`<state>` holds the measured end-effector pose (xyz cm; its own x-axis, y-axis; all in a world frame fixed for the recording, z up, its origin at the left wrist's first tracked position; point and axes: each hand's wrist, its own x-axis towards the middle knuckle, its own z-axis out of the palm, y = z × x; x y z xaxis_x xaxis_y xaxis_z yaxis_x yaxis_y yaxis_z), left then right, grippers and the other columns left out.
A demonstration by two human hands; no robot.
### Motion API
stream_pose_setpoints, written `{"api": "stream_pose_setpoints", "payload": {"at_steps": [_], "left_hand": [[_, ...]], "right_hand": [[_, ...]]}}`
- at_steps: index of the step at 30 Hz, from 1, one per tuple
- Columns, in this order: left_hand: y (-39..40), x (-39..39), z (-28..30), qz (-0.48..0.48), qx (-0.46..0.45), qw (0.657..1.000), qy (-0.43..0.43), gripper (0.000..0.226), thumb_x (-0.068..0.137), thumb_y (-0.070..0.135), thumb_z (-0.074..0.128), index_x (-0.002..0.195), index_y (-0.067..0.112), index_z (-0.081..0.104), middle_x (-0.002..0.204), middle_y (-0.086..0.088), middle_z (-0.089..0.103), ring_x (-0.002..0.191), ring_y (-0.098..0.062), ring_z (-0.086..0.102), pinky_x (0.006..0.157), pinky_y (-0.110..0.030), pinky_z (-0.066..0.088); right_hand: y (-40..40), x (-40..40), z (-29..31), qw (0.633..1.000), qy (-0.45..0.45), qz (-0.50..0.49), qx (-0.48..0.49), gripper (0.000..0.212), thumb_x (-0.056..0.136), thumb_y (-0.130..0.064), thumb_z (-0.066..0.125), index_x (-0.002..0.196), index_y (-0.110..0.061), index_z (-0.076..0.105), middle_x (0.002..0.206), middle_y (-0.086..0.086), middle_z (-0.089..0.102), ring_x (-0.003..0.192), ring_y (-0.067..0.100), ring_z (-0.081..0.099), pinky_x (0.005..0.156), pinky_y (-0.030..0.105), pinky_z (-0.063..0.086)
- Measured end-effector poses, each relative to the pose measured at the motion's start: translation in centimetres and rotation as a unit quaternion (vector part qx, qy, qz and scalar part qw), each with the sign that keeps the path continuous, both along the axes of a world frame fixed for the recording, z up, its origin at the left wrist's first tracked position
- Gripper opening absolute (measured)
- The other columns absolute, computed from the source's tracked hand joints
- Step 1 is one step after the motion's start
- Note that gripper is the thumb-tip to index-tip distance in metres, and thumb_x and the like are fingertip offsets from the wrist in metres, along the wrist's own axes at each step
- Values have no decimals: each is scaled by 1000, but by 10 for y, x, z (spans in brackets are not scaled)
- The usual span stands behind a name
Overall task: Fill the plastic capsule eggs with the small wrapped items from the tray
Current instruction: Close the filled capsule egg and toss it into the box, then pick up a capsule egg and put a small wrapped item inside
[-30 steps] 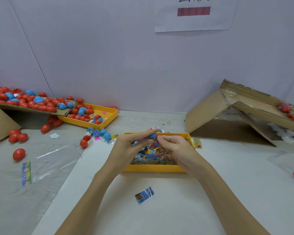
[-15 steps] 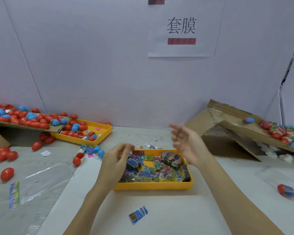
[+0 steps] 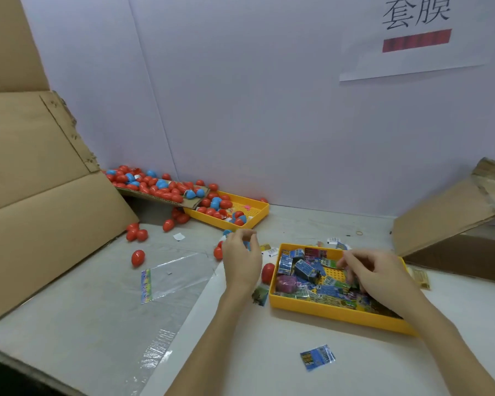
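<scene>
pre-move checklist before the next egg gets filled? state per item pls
1. Wrapped items within reach: ok. The near yellow tray holds many packets, and the right hand is down among them.
2. Packet actually gripped by the right hand: cannot tell; its fingers are curled over the pile and hide any pinch.
3. Capsule in the left hand: cannot tell; the fingers curl near something blue, blurred.
4. Spare egg close by: ok. A red egg lies on the table against the tray's left wall.
5. Egg stock: ok. Red and blue eggs fill the far yellow tray.
6. Stray packet outside the tray: not ok.
</scene>
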<state>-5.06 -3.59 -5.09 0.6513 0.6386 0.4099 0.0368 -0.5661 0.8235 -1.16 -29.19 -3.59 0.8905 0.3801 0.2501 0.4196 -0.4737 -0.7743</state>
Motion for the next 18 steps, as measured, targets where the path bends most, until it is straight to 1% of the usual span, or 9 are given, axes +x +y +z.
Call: {"api": "stream_pose_setpoints", "payload": {"at_steps": [1,2,5,7,9,10,13,15,18], "left_hand": [[12,3,0,38,-9,999,10,14,103,16,55,112,12,65,112,-4,64,111,-19,55,95,-33,51],[25,7,1,74,-4,997,27,16,103,15,54,115,10,63,116,-6,62,116,-22,52,97,-33,47],[72,17,8,161,72,978,110,26,104,17,51,126,4,53,131,-13,53,125,-26,44,104,-35,42],[103,21,19,190,94,971,112,31,106,22,48,131,3,50,134,-13,51,125,-25,45,103,-36,45],[133,23,25,197,102,968,119,32,108,26,44,131,4,52,132,-13,52,122,-25,48,100,-36,47],[148,24,26,195,109,963,151,33,109,26,42,131,4,52,134,-14,51,123,-26,47,101,-37,46],[182,29,19,133,138,934,301,36,109,25,40,136,7,56,146,-15,44,133,-31,44,111,-43,40],[191,34,16,91,164,909,371,38,109,25,38,135,7,60,148,-16,44,136,-32,43,114,-43,39],[195,40,17,99,204,891,394,37,109,26,40,132,7,62,148,-16,40,138,-33,36,114,-44,36]], "right_hand": [[0,0,0,999,-24,-5,-26,34,105,-35,50,80,-28,72,64,-6,70,53,13,61,63,38,55],[1,-1,0,998,-44,-5,-46,34,105,-35,50,78,-29,71,63,-8,69,54,14,62,62,39,55],[5,-5,-1,991,-90,14,-99,35,104,-36,51,74,-30,67,56,-3,64,47,13,57,50,28,47],[7,-7,-1,983,-120,19,-138,37,104,-39,50,73,-27,67,53,-3,61,50,11,57,47,25,42],[6,-6,-1,978,-131,20,-161,41,104,-43,48,73,-23,68,54,-2,62,56,12,58,49,26,42],[6,-5,-2,978,-130,22,-163,43,104,-44,46,73,-22,68,54,-1,62,57,13,58,50,27,42],[5,-3,-8,978,-141,25,-149,46,103,-45,46,70,-20,67,52,1,59,59,15,58,50,24,41],[6,-2,-10,978,-147,24,-144,47,103,-46,46,68,-22,66,53,1,60,58,16,58,49,25,42],[6,-1,-7,978,-141,25,-148,47,103,-47,45,69,-23,66,54,-2,61,54,14,58,50,31,46]]}}
